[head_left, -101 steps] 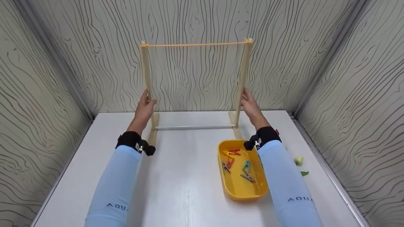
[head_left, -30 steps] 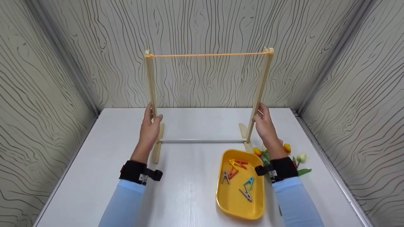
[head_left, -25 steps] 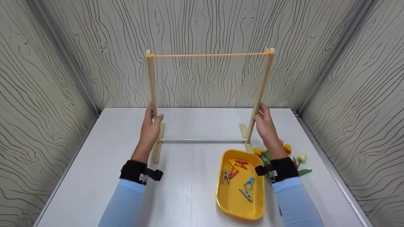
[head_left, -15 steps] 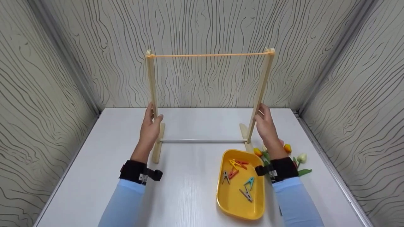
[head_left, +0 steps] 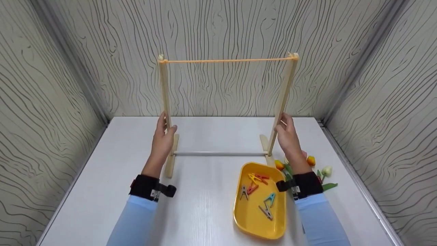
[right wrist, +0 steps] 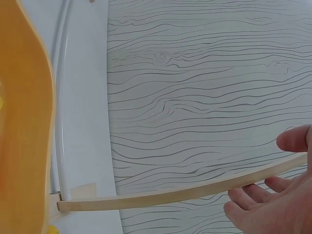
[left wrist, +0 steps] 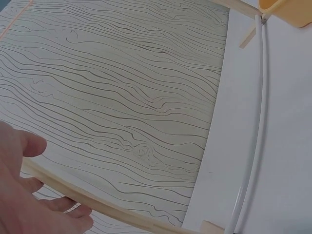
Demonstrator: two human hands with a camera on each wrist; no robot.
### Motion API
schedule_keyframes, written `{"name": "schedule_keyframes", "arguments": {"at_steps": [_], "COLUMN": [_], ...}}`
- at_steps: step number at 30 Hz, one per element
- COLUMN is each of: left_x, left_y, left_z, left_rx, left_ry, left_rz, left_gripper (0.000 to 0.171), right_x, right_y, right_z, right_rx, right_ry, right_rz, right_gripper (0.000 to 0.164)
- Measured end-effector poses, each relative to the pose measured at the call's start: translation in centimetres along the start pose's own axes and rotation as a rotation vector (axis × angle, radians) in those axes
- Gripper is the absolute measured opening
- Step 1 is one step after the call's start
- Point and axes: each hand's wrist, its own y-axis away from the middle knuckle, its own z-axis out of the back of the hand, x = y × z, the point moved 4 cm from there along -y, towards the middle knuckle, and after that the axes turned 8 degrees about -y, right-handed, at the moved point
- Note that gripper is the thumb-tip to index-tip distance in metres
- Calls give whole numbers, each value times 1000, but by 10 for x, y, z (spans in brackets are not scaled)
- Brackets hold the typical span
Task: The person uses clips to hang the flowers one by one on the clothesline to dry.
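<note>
A wooden clothesline stand [head_left: 164,89] stands upright on the white table, with an orange cord [head_left: 225,60] stretched between its post tops. Low down, a white rod [head_left: 220,153] joins the two posts. My left hand [head_left: 162,140] holds the lower part of the left post, thumb on one side and fingers on the other. On the right post, my right hand [head_left: 287,136] holds at a similar height. Both wrist views show the post [left wrist: 112,208] lying across the fingers, each thumb raised on its inner side.
A yellow tray [head_left: 259,230] sits close in front of the stand's right foot, with several clothespins [head_left: 266,212] inside. Artificial tulips [head_left: 326,171] lie right of it, partly hidden by my right forearm. Patterned panels [head_left: 218,27] rise at the back and both sides.
Since the oldest frame, the stand has come nearer to me with both hands on its posts. The yellow tray has also shifted towards me. Over the last second almost nothing has moved.
</note>
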Motion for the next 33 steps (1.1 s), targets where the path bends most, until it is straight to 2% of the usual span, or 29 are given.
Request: {"name": "schedule_keyframes", "arguments": {"at_steps": [8, 18, 22, 25, 27, 30, 33], "left_x": [0, 2, 1, -1, -5, -14, -26], "left_y": [1, 2, 2, 4, 7, 14, 24], "left_z": [0, 0, -2, -6, -9, -15, -24], "left_rx": [-19, -35, -37, -45, -62, -129, -209], "left_ry": [8, 21, 22, 15, 11, 6, -25], "left_rz": [-12, -20, -9, 3, 13, -3, -92], "left_gripper": [73, 73, 74, 76, 80, 82, 73], "right_x": [2, 1, 0, 0, 0, 4, 9], "right_y": [3, 2, 2, 4, 7, 12, 19], "right_z": [-1, 0, 2, 6, 9, 15, 20], "right_rx": [11, 13, 7, -27, -56, -88, -81], "right_ry": [-14, 3, 32, 82, 122, 193, 298], "right_rz": [36, 35, 22, -11, -29, -25, 12], "right_gripper": [68, 66, 65, 66, 65, 59, 49]}}
